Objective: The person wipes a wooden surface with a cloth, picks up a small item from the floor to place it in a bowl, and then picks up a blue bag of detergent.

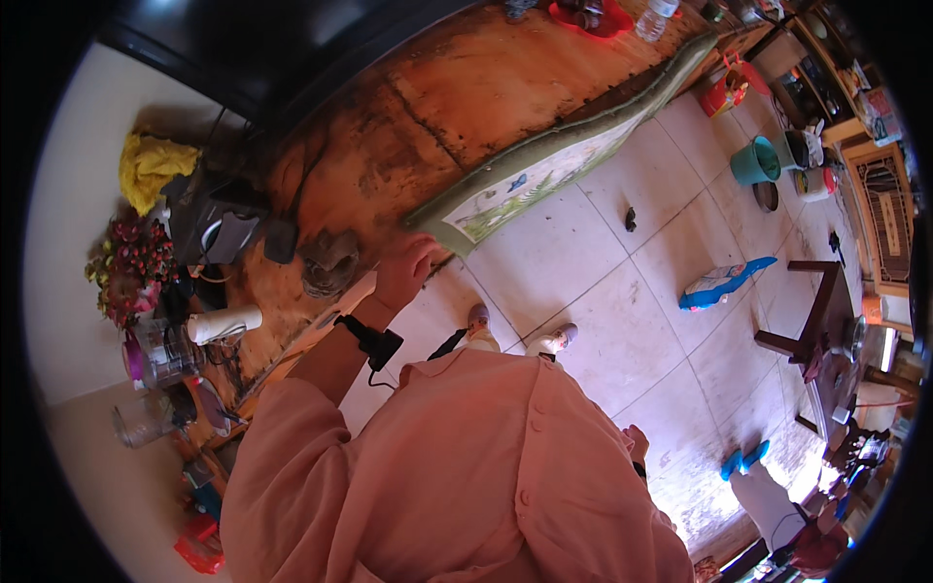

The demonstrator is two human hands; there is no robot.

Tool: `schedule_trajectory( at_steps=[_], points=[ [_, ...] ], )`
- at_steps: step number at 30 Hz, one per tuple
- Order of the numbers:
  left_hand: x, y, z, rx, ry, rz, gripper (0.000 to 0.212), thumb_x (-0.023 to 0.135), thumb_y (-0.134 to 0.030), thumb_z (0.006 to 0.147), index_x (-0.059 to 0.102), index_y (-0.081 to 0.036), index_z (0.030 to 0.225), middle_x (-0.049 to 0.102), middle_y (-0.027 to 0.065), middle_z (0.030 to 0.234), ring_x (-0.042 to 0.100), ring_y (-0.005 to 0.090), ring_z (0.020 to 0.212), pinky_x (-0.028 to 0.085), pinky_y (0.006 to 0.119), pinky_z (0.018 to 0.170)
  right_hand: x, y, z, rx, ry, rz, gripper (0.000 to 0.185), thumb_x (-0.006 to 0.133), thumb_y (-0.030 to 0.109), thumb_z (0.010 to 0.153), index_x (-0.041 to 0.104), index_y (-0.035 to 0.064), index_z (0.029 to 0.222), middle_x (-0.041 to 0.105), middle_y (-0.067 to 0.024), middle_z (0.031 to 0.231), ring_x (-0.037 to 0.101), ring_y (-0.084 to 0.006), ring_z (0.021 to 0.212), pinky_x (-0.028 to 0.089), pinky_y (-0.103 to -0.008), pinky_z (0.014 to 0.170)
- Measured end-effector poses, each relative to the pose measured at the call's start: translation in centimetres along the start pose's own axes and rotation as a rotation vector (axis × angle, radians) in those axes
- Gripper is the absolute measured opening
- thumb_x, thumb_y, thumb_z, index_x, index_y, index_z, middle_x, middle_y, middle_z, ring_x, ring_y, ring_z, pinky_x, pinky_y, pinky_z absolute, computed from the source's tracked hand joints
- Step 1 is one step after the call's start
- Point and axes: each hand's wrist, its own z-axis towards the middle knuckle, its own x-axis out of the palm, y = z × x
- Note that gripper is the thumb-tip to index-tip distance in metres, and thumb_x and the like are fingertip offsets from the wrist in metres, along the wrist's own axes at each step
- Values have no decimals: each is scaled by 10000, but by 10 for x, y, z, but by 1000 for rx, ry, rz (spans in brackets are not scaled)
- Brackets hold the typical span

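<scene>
My left hand (pixel 405 271) is at the near corner of a green-bordered cloth cover (pixel 543 191), with its fingers closed on that corner. The cloth bears a printed blue butterfly and fern leaves. It lies along the front edge of a worn orange-brown wooden cabinet top (pixel 503 102), and its printed part hangs over the tiled floor. Low by my right side, my right hand (pixel 637 441) is partly hidden by my pink shirt, and its fingers cannot be made out clearly. A crumpled grey-brown cloth (pixel 329 264) rests on the wood beside my left hand.
A dark television (pixel 291 51) stands over the cabinet. Nearby are a white cylinder (pixel 224 324), artificial flowers (pixel 138 266) and a glass jar (pixel 162 353). A teal bucket (pixel 756 162), a blue bag (pixel 725 283) and a dark wooden table (pixel 820 342) stand on the floor. Another person (pixel 765 503) is at lower right.
</scene>
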Motion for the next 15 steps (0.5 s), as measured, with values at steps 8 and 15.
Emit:
schedule_trajectory(
  at_steps=[8,15],
  points=[
    [52,-33,18,6,80,120,212,509,7,656,562,-46,854,561,132,885,518,320,839,424,386,726,-21,43,41,4,47,61,282,511,204,764,537,110,1028,575,-29,861,531,-167,722,387,-303,553],
    [99,3,-61,-454,710,70,258,501,-166,739,567,-70,970,585,133,932,542,287,885,434,358,762,-20,112,89,-126,129,-141,270,513,221,759,547,134,1012,590,-17,847,520,-122,641,352,-265,517]
  ],
)
